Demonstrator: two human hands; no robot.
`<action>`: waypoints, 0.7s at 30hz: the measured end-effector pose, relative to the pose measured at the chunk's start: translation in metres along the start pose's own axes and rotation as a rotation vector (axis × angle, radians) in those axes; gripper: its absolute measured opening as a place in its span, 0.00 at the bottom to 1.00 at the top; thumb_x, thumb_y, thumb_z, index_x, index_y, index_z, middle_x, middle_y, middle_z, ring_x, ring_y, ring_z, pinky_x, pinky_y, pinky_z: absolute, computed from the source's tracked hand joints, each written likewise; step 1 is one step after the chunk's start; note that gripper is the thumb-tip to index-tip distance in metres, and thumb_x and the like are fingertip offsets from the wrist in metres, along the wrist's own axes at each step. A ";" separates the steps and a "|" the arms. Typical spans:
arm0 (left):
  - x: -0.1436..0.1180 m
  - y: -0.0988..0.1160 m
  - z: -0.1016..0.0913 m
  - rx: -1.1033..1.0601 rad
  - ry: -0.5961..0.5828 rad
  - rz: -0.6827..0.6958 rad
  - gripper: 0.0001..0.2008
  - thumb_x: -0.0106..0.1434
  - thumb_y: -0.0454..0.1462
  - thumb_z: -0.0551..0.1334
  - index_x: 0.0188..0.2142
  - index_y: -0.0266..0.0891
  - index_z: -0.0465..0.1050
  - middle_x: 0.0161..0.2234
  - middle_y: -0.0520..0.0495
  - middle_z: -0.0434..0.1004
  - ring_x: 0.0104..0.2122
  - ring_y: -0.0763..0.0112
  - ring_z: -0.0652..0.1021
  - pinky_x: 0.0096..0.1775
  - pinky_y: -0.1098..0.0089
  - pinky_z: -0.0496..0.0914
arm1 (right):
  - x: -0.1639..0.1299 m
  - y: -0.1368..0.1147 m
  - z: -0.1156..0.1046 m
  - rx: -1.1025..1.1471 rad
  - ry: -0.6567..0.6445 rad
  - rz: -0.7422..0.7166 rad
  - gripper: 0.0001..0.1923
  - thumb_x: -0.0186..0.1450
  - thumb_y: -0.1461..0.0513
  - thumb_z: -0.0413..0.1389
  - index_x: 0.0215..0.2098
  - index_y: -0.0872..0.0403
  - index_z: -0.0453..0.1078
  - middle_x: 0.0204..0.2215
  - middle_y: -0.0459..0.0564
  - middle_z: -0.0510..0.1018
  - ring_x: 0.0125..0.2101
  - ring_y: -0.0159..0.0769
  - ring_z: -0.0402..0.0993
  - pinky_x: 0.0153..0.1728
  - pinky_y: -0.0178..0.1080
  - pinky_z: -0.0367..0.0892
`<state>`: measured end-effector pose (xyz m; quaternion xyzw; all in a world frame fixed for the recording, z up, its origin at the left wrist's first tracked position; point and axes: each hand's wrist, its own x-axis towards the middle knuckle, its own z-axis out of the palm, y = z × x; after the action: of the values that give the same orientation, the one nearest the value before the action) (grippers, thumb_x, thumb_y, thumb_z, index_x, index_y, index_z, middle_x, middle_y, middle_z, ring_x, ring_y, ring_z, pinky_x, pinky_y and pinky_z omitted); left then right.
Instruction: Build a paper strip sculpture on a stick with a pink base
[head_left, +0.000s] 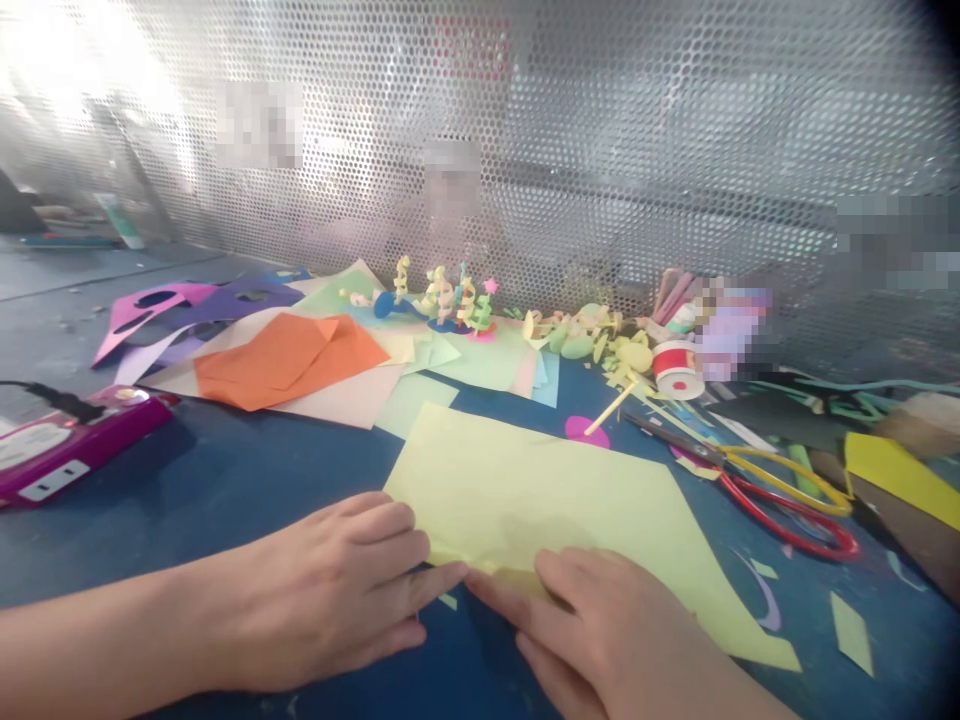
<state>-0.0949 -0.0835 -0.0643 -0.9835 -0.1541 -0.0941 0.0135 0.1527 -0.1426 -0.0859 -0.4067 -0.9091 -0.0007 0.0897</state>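
A pale yellow sheet of paper (pixel 540 475) lies in front of me on the blue table. Both index fingertips meet at its near edge, where a narrow strip looks turned up. My left hand (pixel 345 580) is closed at the left part of that edge, the curled fingers resting on the paper and the thumb below. From the right, my right hand (pixel 592 620) is closed on the same edge, with its other fingers bent over the sheet. The paper under the fingers is partly hidden.
Right of the sheet lie scissors (pixel 780 485) with red and yellow handles, among paper scraps. A ribbon spool (pixel 678 370), small paper spirals on stands (pixel 450 300) and orange paper (pixel 289 360) lie behind. A purple power strip (pixel 82 440) is at left. Perforated metal (pixel 525 120) closes the back.
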 end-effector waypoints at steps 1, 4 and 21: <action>0.000 -0.001 0.000 -0.018 -0.044 0.014 0.19 0.65 0.40 0.54 0.55 0.42 0.63 0.34 0.47 0.74 0.34 0.67 0.72 0.40 0.69 0.67 | 0.000 0.000 0.000 0.004 -0.008 -0.003 0.25 0.63 0.61 0.52 0.59 0.42 0.58 0.27 0.46 0.72 0.25 0.33 0.69 0.24 0.33 0.61; -0.002 -0.004 0.001 -0.069 -0.092 0.031 0.19 0.64 0.37 0.54 0.55 0.38 0.63 0.35 0.44 0.73 0.35 0.64 0.71 0.40 0.66 0.67 | -0.001 -0.001 0.000 0.010 -0.007 0.001 0.25 0.63 0.61 0.52 0.58 0.41 0.60 0.27 0.46 0.72 0.25 0.33 0.69 0.24 0.33 0.62; -0.026 -0.048 -0.011 -0.414 0.018 -0.056 0.12 0.57 0.30 0.55 0.35 0.42 0.76 0.24 0.46 0.66 0.29 0.67 0.67 0.31 0.68 0.64 | 0.000 -0.001 0.003 -0.008 -0.010 0.011 0.25 0.63 0.63 0.51 0.58 0.41 0.60 0.28 0.47 0.73 0.26 0.33 0.71 0.26 0.33 0.64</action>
<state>-0.1353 -0.0463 -0.0588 -0.9597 -0.1589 -0.1329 -0.1900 0.1517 -0.1431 -0.0890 -0.4121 -0.9073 -0.0020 0.0836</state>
